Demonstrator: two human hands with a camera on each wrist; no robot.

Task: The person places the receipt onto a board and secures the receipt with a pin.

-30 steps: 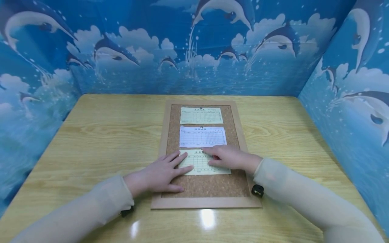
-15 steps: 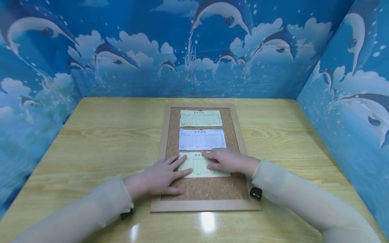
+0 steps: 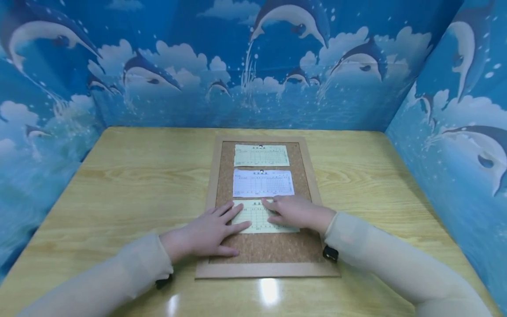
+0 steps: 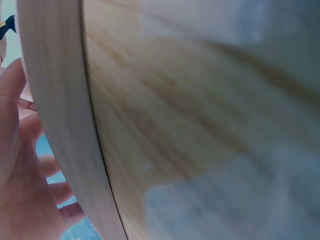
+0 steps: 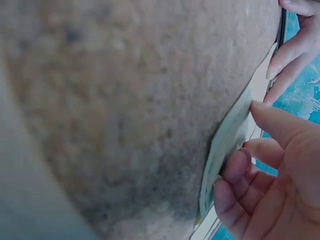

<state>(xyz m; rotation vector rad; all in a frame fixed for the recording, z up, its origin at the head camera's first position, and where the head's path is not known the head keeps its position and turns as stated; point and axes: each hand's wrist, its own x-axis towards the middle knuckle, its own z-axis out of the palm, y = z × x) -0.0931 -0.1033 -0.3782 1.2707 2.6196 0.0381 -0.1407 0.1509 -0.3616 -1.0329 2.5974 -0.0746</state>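
In the head view, a cork board [image 3: 273, 248] with a wooden frame lies on the table, bearing three printed paper slips. The nearest, a pale green slip [image 3: 258, 217], lies under both hands. My left hand [image 3: 211, 231] rests with spread fingers across the board's left frame and this slip's left edge. My right hand [image 3: 295, 212] touches the slip's top middle with its index fingertip. Its thumb rests lower on the same paper, and the other fingers look curled in the right wrist view. Whatever is beneath the index fingertip is hidden.
A white slip [image 3: 263, 183] and another green slip [image 3: 261, 156] lie farther up the board, each with a small shiny pin at its top. The wood-grain table [image 3: 150, 176] is bordered by dolphin-printed blue cloth [image 3: 245, 105].
The view has tilted slightly, so the board sits lower. A small shiny spot beside the right index fingertip no longer shows. Both hands keep nearly the same places on the slip.
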